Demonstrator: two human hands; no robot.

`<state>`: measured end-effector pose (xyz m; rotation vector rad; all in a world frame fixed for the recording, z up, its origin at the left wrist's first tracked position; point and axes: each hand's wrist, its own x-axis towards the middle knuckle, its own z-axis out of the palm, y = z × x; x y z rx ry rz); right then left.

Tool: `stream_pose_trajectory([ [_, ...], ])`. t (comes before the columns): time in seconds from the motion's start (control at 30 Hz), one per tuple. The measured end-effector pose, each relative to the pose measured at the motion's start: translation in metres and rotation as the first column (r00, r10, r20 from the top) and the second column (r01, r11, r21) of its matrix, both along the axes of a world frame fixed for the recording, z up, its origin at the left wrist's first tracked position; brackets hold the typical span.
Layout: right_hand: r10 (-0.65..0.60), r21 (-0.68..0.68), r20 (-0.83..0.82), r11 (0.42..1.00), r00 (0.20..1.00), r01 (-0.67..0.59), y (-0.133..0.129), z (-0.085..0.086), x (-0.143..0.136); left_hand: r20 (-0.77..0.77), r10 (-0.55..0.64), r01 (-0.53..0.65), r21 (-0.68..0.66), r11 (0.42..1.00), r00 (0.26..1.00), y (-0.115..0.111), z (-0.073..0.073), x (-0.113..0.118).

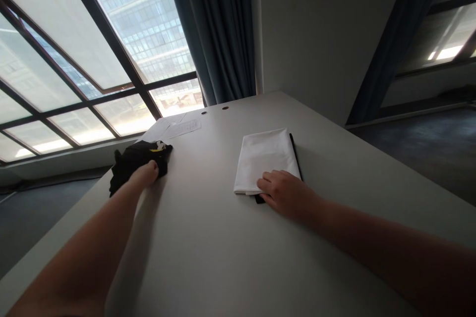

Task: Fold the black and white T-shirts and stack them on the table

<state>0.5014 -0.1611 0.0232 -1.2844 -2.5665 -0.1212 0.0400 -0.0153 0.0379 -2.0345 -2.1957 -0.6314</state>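
Observation:
At the table's left side, my left hand [146, 174] is closed on a crumpled black garment [130, 158], perhaps a T-shirt. A small white and yellow print shows near its far right corner. To the right lies a neatly folded white cloth [265, 151], flat on the table. Under it, a folded black cloth [293, 151] sticks out along the right edge and at the near edge. My right hand [280, 189] grips the white cloth's near right corner, fingers curled on top and thumb by the lower edge. The thumb's underside is hidden.
Both cloths are on a long white table [201, 237]. Printed paper sheets [182, 128] lie at its far left, near two round cable holes [225, 108]. Beyond stand a window [111, 59], a dark blue curtain [223, 29] and a grey wall [312, 34].

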Motion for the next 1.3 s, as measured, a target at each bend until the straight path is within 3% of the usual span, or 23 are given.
stream_pose_trajectory([
  [0.03, 0.035, -0.039, -0.015, 0.999, 0.999, -0.036, 0.003, 0.003, 0.004, -0.011, 0.044, -0.044, -0.025, 0.999, 0.999, -0.009, -0.017, 0.004],
  [0.1, 0.073, -0.144, -0.085, 0.986, 0.994, -0.084, 0.01, 0.01, 0.014, -0.032, 0.134, -0.135, -0.012, 0.991, 0.99, -0.027, -0.037, 0.012],
  [0.2, 0.041, -0.304, -0.243, 0.946, 0.969, -0.116, 0.022, 0.017, 0.026, -0.04, 0.181, -0.174, 0.137, 0.975, 0.983, -0.052, -0.043, 0.033],
  [0.27, -0.063, -0.381, -0.387, 0.919, 0.92, -0.098, 0.029, 0.018, 0.03, -0.033, 0.044, -0.037, 0.183, 0.982, 0.998, -0.07, -0.042, 0.061],
  [0.33, -0.238, -0.488, -0.574, 0.868, 0.783, -0.094, 0.033, 0.017, 0.03, -0.006, -0.235, 0.234, 0.114, 0.965, 0.972, -0.091, -0.043, 0.101],
  [0.4, -0.418, -0.596, -0.731, 0.776, 0.54, -0.207, 0.033, 0.015, 0.027, 0.072, -0.462, 0.46, 0.035, 0.887, 0.884, -0.113, -0.048, 0.147],
  [0.5, -0.536, -0.56, -0.822, 0.694, 0.195, -0.452, 0.023, 0.017, 0.014, 0.271, -0.539, 0.556, 0.017, 0.831, 0.797, -0.137, -0.055, 0.213],
  [0.53, -0.534, -0.517, -0.837, 0.696, 0.123, -0.497, 0.018, 0.019, 0.009, 0.325, -0.53, 0.553, 0.027, 0.833, 0.783, -0.14, -0.056, 0.23],
  [0.6, -0.505, -0.449, -0.861, 0.7, 0.059, -0.555, 0.007, 0.026, 0.0, 0.433, -0.472, 0.524, -0.002, 0.852, 0.768, -0.142, -0.054, 0.254],
  [0.7, -0.424, -0.386, -0.902, 0.707, 0.081, -0.593, -0.009, 0.043, -0.005, 0.497, -0.412, 0.502, -0.055, 0.863, 0.764, -0.138, -0.044, 0.262],
  [0.83, -0.268, -0.287, -0.957, 0.834, 0.107, -0.471, -0.028, 0.081, 0.011, 0.542, -0.451, 0.387, 0.236, 0.892, 0.709, -0.143, -0.004, 0.238],
  [0.9, -0.227, -0.273, -0.962, 0.855, 0.155, -0.441, -0.039, 0.103, 0.026, 0.602, -0.488, 0.366, 0.323, 0.873, 0.632, -0.151, 0.027, 0.226],
  [0.97, -0.177, -0.235, -0.97, 0.861, 0.168, -0.45, -0.047, 0.121, 0.042, 0.699, -0.512, 0.404, 0.336, 0.851, 0.499, -0.16, 0.059, 0.218],
  [1.03, -0.138, -0.195, -0.978, 0.867, 0.156, -0.459, -0.048, 0.13, 0.059, 0.766, -0.525, 0.47, 0.333, 0.817, 0.37, -0.166, 0.084, 0.213],
  [1.07, -0.141, -0.204, -0.975, 0.863, 0.169, -0.461, -0.044, 0.131, 0.067, 0.783, -0.521, 0.51, 0.313, 0.802, 0.339, -0.167, 0.092, 0.211],
  [1.13, -0.182, -0.3, -0.94, 0.843, 0.288, -0.446, -0.027, 0.125, 0.083, 0.789, -0.496, 0.586, 0.221, 0.78, 0.362, -0.159, 0.096, 0.204],
  [1.2, -0.208, -0.434, -0.822, 0.832, 0.53, -0.346, -0.003, 0.112, 0.097, 0.75, -0.464, 0.668, 0.04, 0.743, 0.472, -0.142, 0.088, 0.195],
  [1.27, -0.204, -0.443, -0.614, 0.889, 0.763, -0.119, 0.019, 0.098, 0.105, 0.635, -0.47, 0.705, -0.17, 0.689, 0.613, -0.122, 0.073, 0.185],
  [1.3, -0.191, -0.391, -0.525, 0.92, 0.829, -0.036, 0.026, 0.092, 0.104, 0.549, -0.488, 0.692, -0.255, 0.675, 0.679, -0.114, 0.065, 0.181],
])
